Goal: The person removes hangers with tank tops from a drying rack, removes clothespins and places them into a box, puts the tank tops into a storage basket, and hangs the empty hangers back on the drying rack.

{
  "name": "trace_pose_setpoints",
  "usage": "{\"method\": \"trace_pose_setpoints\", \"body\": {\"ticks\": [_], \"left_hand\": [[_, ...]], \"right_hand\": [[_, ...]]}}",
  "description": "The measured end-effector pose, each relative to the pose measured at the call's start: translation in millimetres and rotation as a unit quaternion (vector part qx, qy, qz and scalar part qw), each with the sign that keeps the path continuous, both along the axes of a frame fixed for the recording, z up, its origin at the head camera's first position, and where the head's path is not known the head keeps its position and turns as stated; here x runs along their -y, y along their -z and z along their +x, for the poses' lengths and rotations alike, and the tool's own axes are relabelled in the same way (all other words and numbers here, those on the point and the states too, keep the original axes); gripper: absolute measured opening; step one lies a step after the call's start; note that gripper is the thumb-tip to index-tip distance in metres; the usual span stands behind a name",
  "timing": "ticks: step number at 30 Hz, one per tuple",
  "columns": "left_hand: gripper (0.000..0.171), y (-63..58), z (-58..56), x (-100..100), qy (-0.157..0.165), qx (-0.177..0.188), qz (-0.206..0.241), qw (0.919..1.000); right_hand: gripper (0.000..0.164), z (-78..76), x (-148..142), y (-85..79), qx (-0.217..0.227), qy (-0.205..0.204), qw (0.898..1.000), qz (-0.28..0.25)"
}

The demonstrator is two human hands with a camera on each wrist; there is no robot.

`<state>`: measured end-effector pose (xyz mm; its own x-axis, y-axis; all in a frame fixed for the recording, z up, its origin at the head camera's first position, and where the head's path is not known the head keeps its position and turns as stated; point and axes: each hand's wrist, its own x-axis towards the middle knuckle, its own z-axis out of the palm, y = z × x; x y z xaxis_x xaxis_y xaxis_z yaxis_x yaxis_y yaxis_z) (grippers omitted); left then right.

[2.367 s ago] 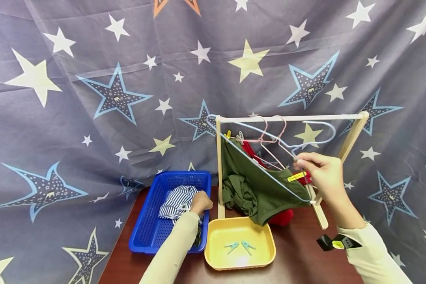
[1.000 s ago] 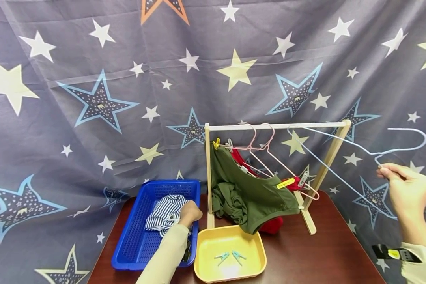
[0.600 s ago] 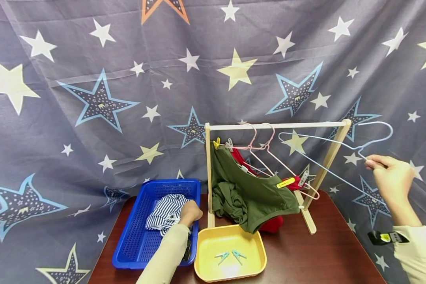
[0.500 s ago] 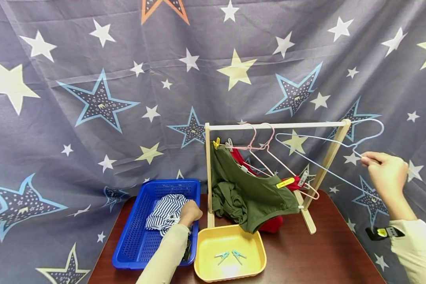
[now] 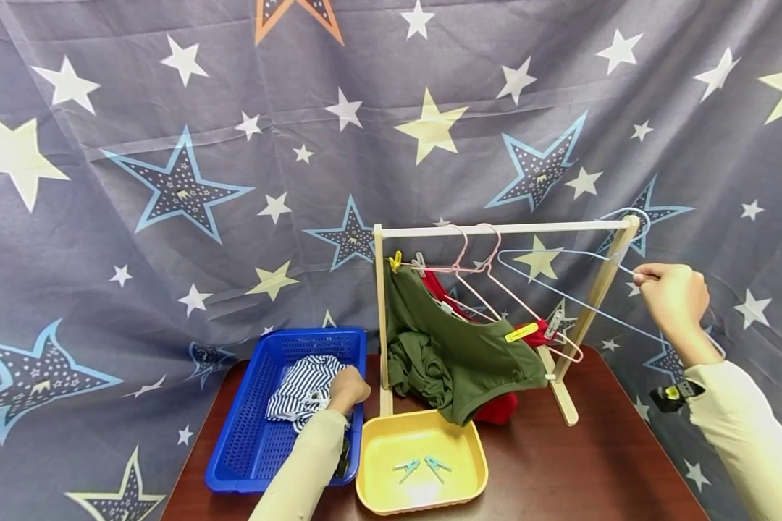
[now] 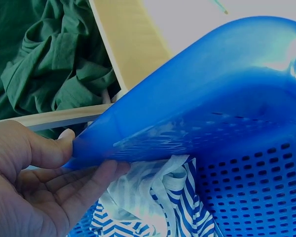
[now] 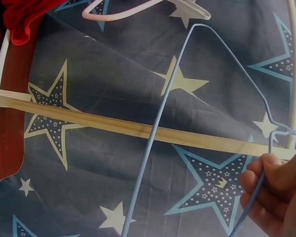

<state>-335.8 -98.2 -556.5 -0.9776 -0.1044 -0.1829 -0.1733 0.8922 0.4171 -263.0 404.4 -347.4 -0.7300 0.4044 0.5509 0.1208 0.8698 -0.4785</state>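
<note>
My right hand (image 5: 676,300) pinches a light blue wire hanger (image 5: 560,289) by its shoulder, close to the neck. With nothing on it, the hanger is held tilted at the right end of the wooden rack (image 5: 599,286); its hook overlaps the top corner in the head view. In the right wrist view, thumb and fingers close on the hanger wire (image 7: 160,106). My left hand (image 5: 350,387) grips the right rim of the blue basket (image 5: 234,427), thumb and fingers on opposite sides in the left wrist view. A blue-and-white striped garment (image 5: 303,391) lies inside, partly behind that hand.
Two pink hangers (image 5: 489,269) hang on the rack's bar (image 5: 547,227). A dark green garment (image 5: 469,354) and a red garment (image 5: 502,409) hang there, with clothespins (image 5: 520,332). A yellow tray (image 5: 371,477) in front holds two light blue clothespins (image 5: 433,467).
My right hand first carried the hanger far right, then brought it back left and slightly up to the rack's right end. My left hand has stayed at the basket rim.
</note>
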Motion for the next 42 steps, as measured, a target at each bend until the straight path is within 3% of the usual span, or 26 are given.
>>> {"method": "trace_pose_setpoints", "body": {"ticks": [17, 42], "left_hand": [[0.007, 1.8, -0.6, 2, -0.003, 0.000, 0.004, 1.0000], [0.008, 0.4, 1.2, 1, -0.010, -0.004, 0.008, 0.9999]], "right_hand": [[0.019, -11.3, -6, 20.0, 0.052, -0.013, 0.999, 0.001], [0.019, -32.2, 14, 30.7, 0.052, -0.026, 0.998, -0.029]]}}
